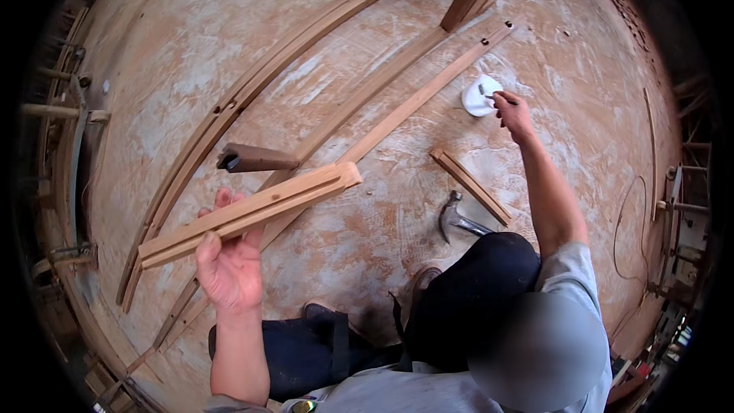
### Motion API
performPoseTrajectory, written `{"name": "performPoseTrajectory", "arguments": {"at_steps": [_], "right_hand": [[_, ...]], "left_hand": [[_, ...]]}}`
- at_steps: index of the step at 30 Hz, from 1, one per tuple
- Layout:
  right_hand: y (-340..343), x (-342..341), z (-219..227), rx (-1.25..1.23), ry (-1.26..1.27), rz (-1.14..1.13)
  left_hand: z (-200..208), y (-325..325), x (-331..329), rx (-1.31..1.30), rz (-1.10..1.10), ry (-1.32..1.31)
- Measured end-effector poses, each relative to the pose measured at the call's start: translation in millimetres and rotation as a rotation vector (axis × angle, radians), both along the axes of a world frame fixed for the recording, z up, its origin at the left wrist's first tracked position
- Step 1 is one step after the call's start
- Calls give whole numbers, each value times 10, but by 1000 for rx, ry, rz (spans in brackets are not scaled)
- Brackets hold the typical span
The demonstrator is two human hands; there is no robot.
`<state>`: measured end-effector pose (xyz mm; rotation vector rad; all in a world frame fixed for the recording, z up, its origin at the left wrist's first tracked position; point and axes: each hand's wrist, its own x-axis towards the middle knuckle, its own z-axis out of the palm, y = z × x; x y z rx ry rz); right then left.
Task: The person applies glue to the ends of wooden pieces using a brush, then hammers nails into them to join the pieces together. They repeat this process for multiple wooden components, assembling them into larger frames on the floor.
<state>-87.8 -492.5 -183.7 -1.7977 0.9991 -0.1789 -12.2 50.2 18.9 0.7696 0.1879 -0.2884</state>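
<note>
Timber rail point(252, 214) is lying clamped in the left hand point(232, 277) above the floor point(382, 210) while the right hand point(514, 116), pinching a slim applicator point(490, 97), is apparently loading it at the white tub point(470, 101), the next move calling for a steady lift.

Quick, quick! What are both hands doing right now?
Left hand: holding a grooved wooden piece between thumb and fingers.
Right hand: closed around a thin tool, at the white container.

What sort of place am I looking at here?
Probably a woodworking workshop: the left hand holds a grooved wooden piece, and long wooden rails and a claw hammer lie on the floor.
</note>
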Motion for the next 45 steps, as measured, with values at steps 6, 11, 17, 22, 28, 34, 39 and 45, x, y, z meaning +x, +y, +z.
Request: {"name": "performPoseTrajectory", "arguments": {"at_steps": [6,11,17,22,28,34,39,45], "right_hand": [[-84,-274,370,432,-344,-391],[282,-641,1244,886,-789,-398],[1676,-581,2415,791,-635,-151],[2076,-446,2504,852,-573,90],[2196,-363,2523,765,-538,138],[2374,-486,2605,103,-557,678],[2421,-532,2662,43,-514,688],[2507,-501,2587,-64,-524,814]], "left_hand": [[-58,-63,67,-39,-6,20],[-55,-54,80,-67,12,59],[-35,-45,139,-151,-22,41],[-49,-30,179,-240,-66,19],[24,23,144,-181,-59,18],[43,71,146,-171,5,92],[32,92,183,-146,34,147],[10,68,191,-137,48,172]]}}
